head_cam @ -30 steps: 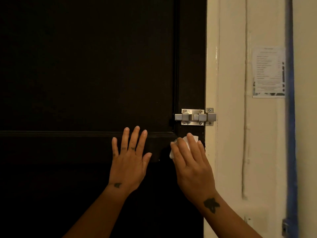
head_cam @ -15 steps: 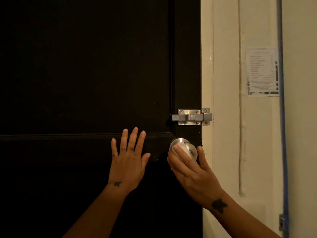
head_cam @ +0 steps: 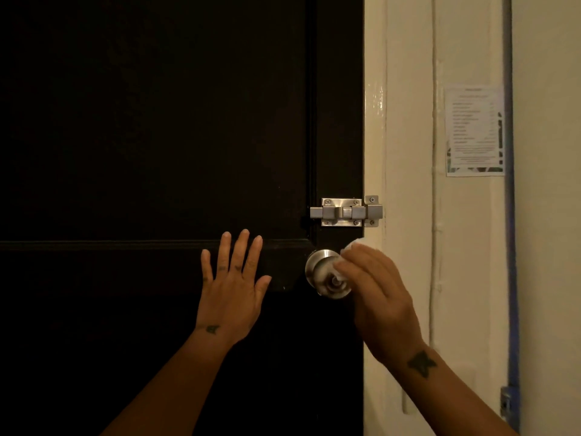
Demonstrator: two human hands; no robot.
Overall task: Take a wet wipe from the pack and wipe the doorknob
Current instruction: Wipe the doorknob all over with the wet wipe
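A round silver doorknob (head_cam: pixel 323 272) sits on the right side of a dark door (head_cam: pixel 157 136). My right hand (head_cam: pixel 377 297) holds a white wet wipe (head_cam: pixel 353 243) against the knob's right side; the wipe shows above my fingers and between them on the knob's face. My left hand (head_cam: pixel 234 284) lies flat on the door to the left of the knob, fingers spread, holding nothing. The wipe pack is not in view.
A steel slide bolt (head_cam: pixel 345 212) is fixed just above the knob, reaching onto the cream door frame (head_cam: pixel 374 121). A printed paper notice (head_cam: pixel 474 130) hangs on the wall at the right, beside a blue vertical strip (head_cam: pixel 511 247).
My right hand has slid from covering the knob's front to its right side, so the knob's face now shows. My left hand has stayed flat on the door.
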